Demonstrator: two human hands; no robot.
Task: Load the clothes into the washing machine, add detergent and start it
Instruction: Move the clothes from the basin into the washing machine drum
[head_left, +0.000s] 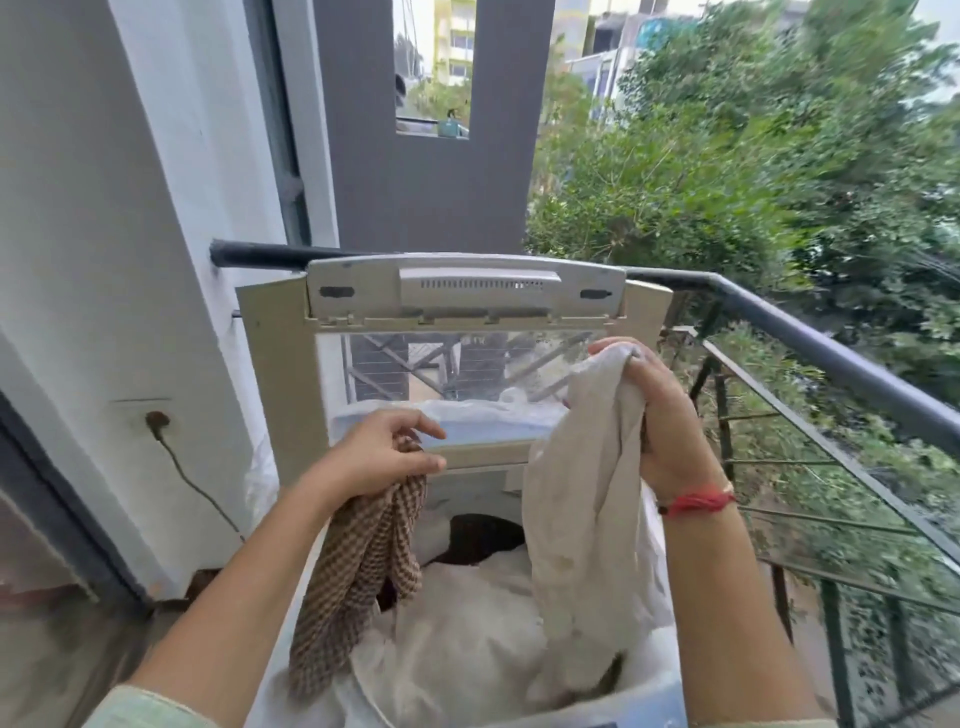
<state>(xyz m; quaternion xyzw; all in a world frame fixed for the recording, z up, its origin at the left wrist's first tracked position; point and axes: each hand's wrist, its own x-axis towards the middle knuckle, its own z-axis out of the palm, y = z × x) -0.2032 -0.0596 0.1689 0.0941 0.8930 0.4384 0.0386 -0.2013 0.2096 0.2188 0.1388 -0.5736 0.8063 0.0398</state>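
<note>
The left hand (382, 452) pinches a bunched brown checked cloth (358, 571) of loose weave, and the right hand (670, 415), a red thread band (696, 503) at its wrist, grips a soft, creased cream garment (587, 499). Both pieces hang into the open top of the washing machine (467, 491), over crumpled white laundry (467, 623) heaped in the drum. Behind them its hinged lid (462, 291) stands upright, grey plastic above a clear pane

checked cloth (358, 566): small brown-and-cream check
plain cloth (587, 519): off-white, unpatterned
washing machine lid (467, 299): cream frame, grey top bar, clear pane
laundry in the tub (467, 623): mostly white, one dark patch, perhaps brown, too blurred to be sure
wrist thread (698, 503): red
sleeve (150, 706): pale green
railing (831, 353): dark grey
wall (104, 208): white
pillar (426, 197): mid grey
</note>
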